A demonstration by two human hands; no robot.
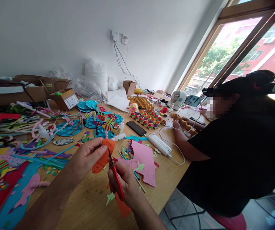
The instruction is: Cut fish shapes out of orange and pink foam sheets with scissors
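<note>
From where I stand, the left hand (87,157) has its thumb and fingers pinched on an orange paper fish (100,159), holding it up over the table (84,204). The right hand (124,180) comes in at about four o'clock from the fish, its fingers curled round the red-handled scissors (117,180). Their dark blades point up to eleven o'clock and meet the paper's edge; I can't tell how far apart they stand.

Around the fish, taken as the clock's centre, blue discs (105,132) with striped cut-outs lie at twelve. A black phone (136,128) lies at two, with painted egg-carton cups (148,118) farther out. A pink sheet (145,162) is at three, and a white power strip (160,143) sits just above that line. A pink fish cut-out (29,190) lies out at eight, and a white glue bottle (43,132) between nine and ten. Well off towards two, a person in black (233,150) holds a brown carton strip (184,124).
</note>
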